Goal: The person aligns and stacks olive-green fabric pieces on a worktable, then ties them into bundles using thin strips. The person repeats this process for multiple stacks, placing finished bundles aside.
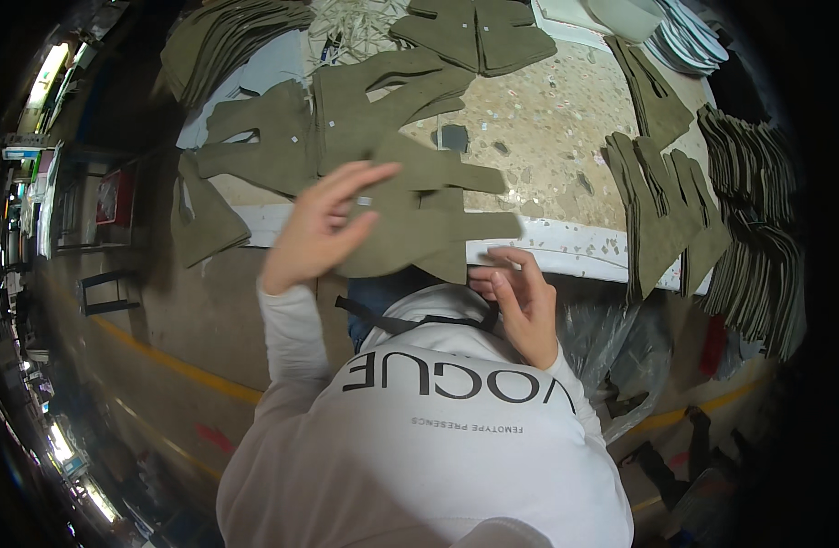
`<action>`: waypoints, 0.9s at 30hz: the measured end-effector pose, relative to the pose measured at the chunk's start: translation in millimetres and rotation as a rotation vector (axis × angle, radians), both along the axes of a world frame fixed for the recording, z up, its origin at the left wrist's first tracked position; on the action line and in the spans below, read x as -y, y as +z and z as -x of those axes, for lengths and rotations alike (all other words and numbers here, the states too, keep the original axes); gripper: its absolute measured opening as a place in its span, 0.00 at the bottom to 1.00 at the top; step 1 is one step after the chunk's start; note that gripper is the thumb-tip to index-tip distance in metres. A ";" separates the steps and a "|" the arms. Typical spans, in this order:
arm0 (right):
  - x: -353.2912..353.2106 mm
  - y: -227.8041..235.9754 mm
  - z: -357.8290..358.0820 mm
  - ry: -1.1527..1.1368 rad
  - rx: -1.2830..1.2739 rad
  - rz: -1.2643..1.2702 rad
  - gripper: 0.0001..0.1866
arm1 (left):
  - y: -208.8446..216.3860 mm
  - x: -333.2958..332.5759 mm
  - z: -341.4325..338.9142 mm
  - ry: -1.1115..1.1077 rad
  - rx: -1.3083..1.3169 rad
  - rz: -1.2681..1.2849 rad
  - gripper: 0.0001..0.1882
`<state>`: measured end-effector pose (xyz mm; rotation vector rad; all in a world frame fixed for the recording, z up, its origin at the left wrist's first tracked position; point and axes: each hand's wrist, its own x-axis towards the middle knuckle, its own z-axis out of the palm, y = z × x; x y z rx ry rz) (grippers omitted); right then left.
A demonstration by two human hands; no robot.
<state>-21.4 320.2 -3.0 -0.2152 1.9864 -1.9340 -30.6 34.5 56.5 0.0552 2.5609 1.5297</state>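
At the table's front edge lies an olive-green cut fabric piece (410,236) with two strips pointing right and a small white sticker. My left hand (321,224) is over its left side, thumb and fingers apart; whether the fingertips touch the cloth I cannot tell. Just off the edge, below the strips, my right hand (522,300) has loosely bent, separated fingers and nothing visible in them. Farther left, more stickered olive pieces (260,128) overlap on the tabletop. Another notched piece (205,215) hangs at the left corner.
The speckled worktable (547,137) has a white front edge. Thick stacks of olive pieces (757,237) stand at the right, with smaller piles (652,210) beside them. Pale scraps (360,27) lie at the back. A clear plastic bag (611,356) hangs below the right side.
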 end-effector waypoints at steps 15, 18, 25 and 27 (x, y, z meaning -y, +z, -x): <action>19.6 27.6 70.3 0.246 0.145 0.213 0.34 | -37.4 35.5 -22.0 0.212 -0.126 -0.316 0.26; -36.2 57.6 80.2 0.216 0.045 0.108 0.33 | -47.8 18.2 -13.6 0.179 -0.074 -0.334 0.26; -108.6 129.3 75.0 0.050 -0.403 -0.086 0.36 | -53.1 -5.4 -9.3 0.356 -0.050 -0.183 0.24; -100.9 135.2 76.4 0.043 -0.369 -0.078 0.36 | -51.0 -9.4 -18.8 0.485 -0.029 0.073 0.21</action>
